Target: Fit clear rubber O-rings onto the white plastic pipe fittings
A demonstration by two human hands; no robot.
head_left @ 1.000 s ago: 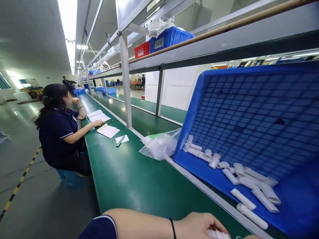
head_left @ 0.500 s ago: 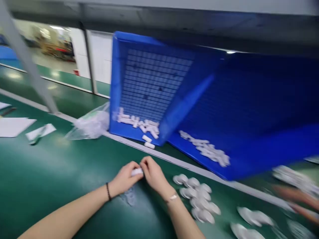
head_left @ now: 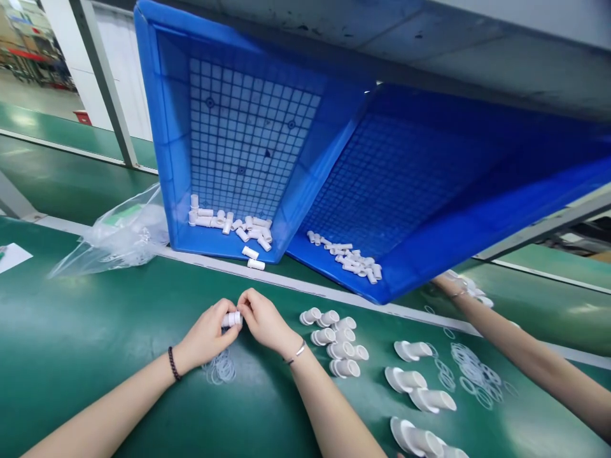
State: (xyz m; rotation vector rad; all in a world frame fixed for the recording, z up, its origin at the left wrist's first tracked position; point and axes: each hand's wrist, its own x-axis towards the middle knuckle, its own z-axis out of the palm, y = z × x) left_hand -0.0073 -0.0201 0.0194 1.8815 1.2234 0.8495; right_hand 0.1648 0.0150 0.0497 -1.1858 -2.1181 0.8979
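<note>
A short white plastic pipe fitting [head_left: 231,319] is gripped between the thumb and fingers of my left hand [head_left: 206,332], its open end pointing right. My right hand [head_left: 262,320] is closed in a pinch right beside that end; whatever lies between its fingertips is too small to make out. Under my left wrist, a loose pile of thin clear rings [head_left: 220,367] lies on the green table [head_left: 119,318]. To the right of my right hand stand several white flanged fittings [head_left: 344,368] in a close cluster.
Two tilted blue bins [head_left: 165,127] hold white tubes [head_left: 255,264] along their lower edges. A clear plastic bag [head_left: 128,232] lies left of them. At right, a co-worker's arm [head_left: 534,356] reaches over more rings [head_left: 475,372] and larger flanged fittings [head_left: 432,399].
The camera view has swung to the right and sharpened. My hands still meet at the fitting. The co-worker's arm now extends farther forward, toward the bin's right corner.
</note>
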